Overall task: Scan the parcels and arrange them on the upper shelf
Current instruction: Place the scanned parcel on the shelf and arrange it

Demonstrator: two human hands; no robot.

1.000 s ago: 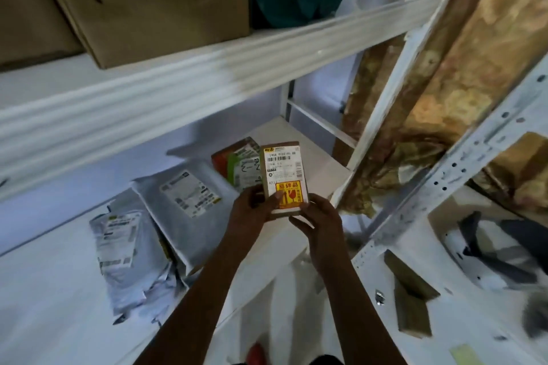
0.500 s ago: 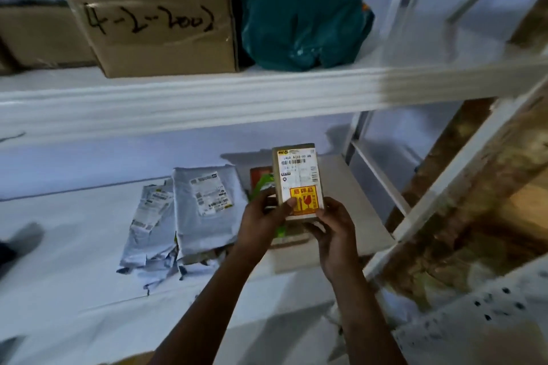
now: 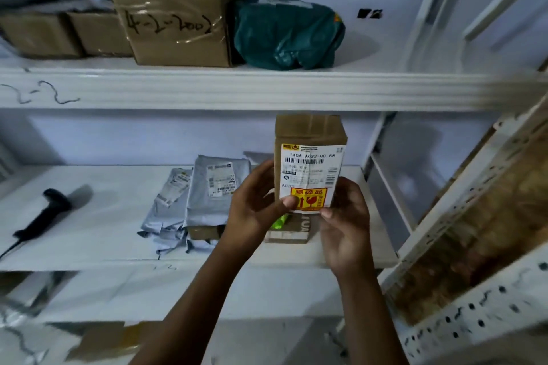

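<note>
A small brown cardboard parcel [image 3: 310, 139] with a white barcode label and a red-and-yellow fragile sticker stands upright in front of the lower shelf. My left hand [image 3: 255, 201] grips its left side, thumb on the sticker. My right hand [image 3: 345, 216] holds its lower right corner. A black barcode scanner [image 3: 44, 213] lies on the lower shelf [image 3: 103, 231] at the left. Above runs the upper shelf [image 3: 267, 89], with free room at its right end.
On the upper shelf sit a large taped box [image 3: 178, 15], smaller brown boxes [image 3: 59, 32] and a teal bag [image 3: 287, 32]. Grey mailer bags [image 3: 207, 195] and a flat box [image 3: 287, 234] lie on the lower shelf. White rack posts [image 3: 430, 9] stand at the right.
Both hands have kept hold of the small parcel and lifted it a little toward the upper shelf. My view has swung up and left, bringing the scanner into sight.
</note>
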